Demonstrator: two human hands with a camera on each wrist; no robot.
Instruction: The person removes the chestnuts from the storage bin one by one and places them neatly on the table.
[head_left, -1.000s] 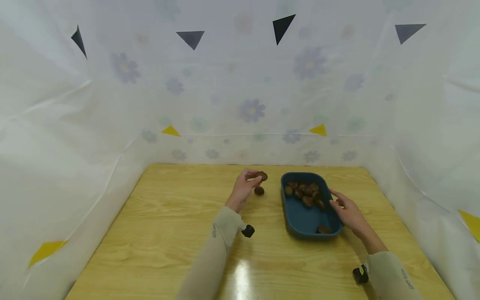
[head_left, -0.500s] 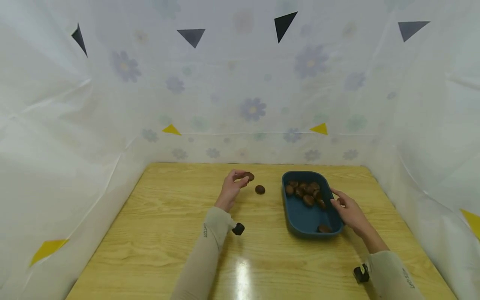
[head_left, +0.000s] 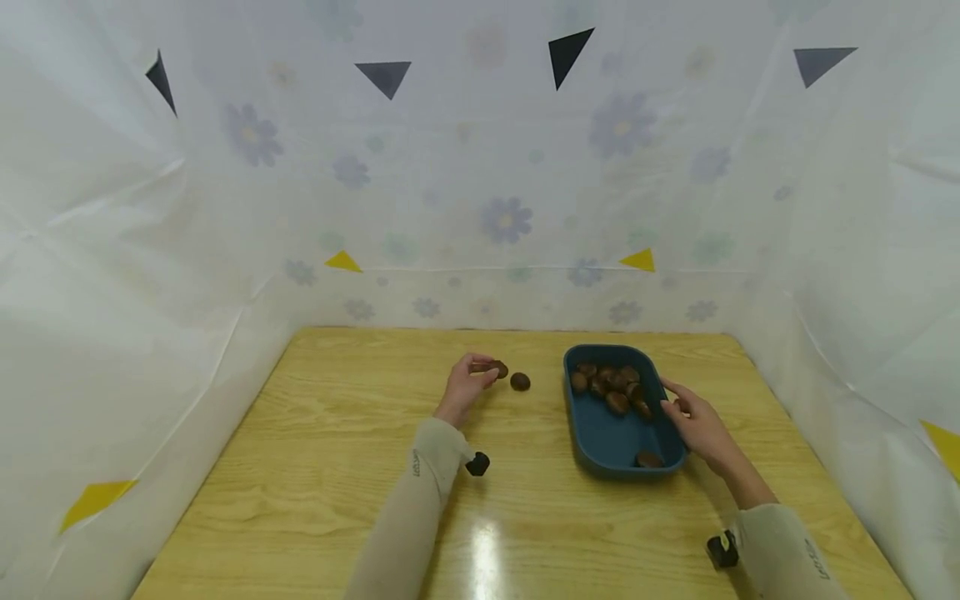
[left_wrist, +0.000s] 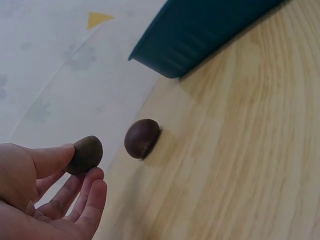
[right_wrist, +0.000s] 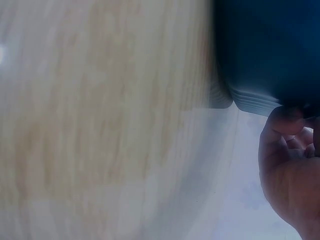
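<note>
Thumb and fingertips of my left hand (head_left: 463, 393) pinch a brown chestnut (left_wrist: 86, 156) a little above the table, toward its back edge. Just right of it, a second chestnut (head_left: 520, 381) lies on the wood. Farther right stands a dark blue rectangular container (head_left: 607, 442); several glossy chestnuts (head_left: 617, 402) are gathered in its far half. One more chestnut (head_left: 648, 459) sits alone in its near right corner. At the container's right side, my right hand (head_left: 697, 425) grips the rim, thumb at the edge, as the right wrist view also shows.
The wooden table (head_left: 322, 467) ends at a white flowered sheet (head_left: 420, 208) hung behind and on both sides. Black wrist cameras (head_left: 477, 464) are strapped under both sleeves. A light reflection shows on the table's near part.
My left hand has moved left with its chestnut, away from the container, then dipped slightly toward the table. The right hand and the container have stayed in place.
</note>
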